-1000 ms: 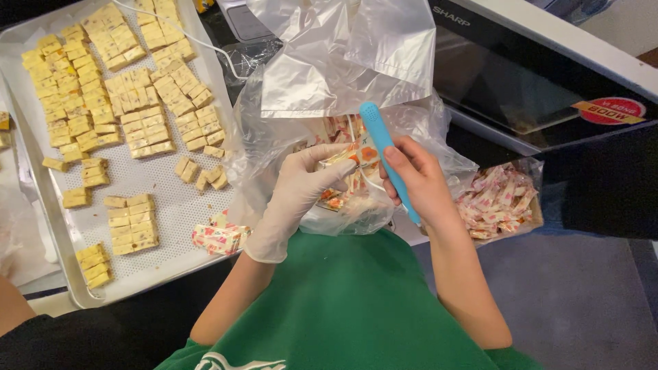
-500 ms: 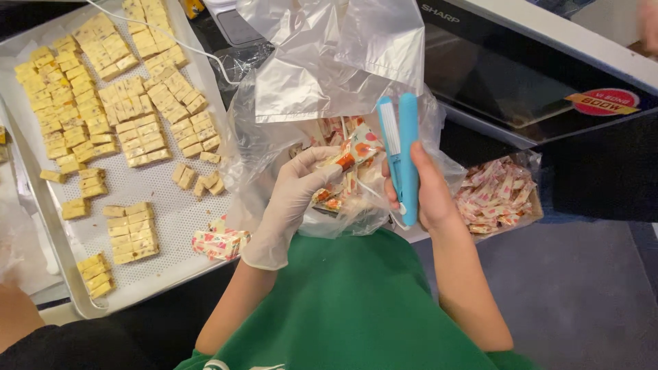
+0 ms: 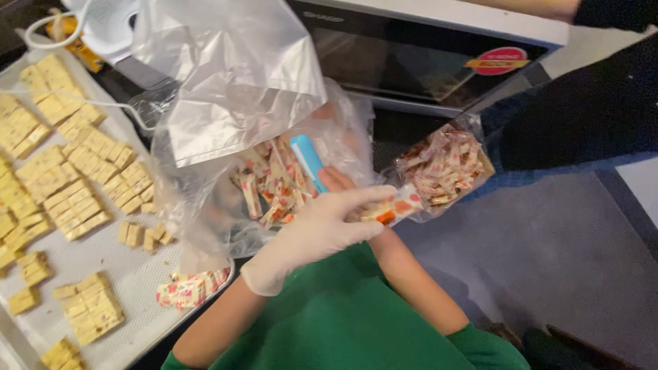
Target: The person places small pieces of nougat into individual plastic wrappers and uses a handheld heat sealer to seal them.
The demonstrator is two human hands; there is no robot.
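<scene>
Head view, over a green shirt and a baking tray.

A: What does the gloved left hand hold?

B: A wrapped candy, pinched by one end between thumb and fingertips. The hand reaches across the body, so the candy hangs out to the right, between the clear bag and a smaller bag of the same candies.

A: And the right hand?

B: Bare, and mostly hidden behind the glove. It touches a blue tool that juts up into the clear bag's mouth. Whether the fingers close around the tool cannot be told.

A: What is in the clear bag?

B: A heap of wrapped candies, white with red and orange print, seen through the plastic. The bag's top flops open and folds over to the left.

A: To the left?

B: The tray, lined with rows of pale yellow nougat squares. A few wrapped pieces lie at its near edge, just beside the left forearm.

A: Behind?

B: A dark microwave, and another person's dark sleeve at right, near the smaller bag.
</scene>
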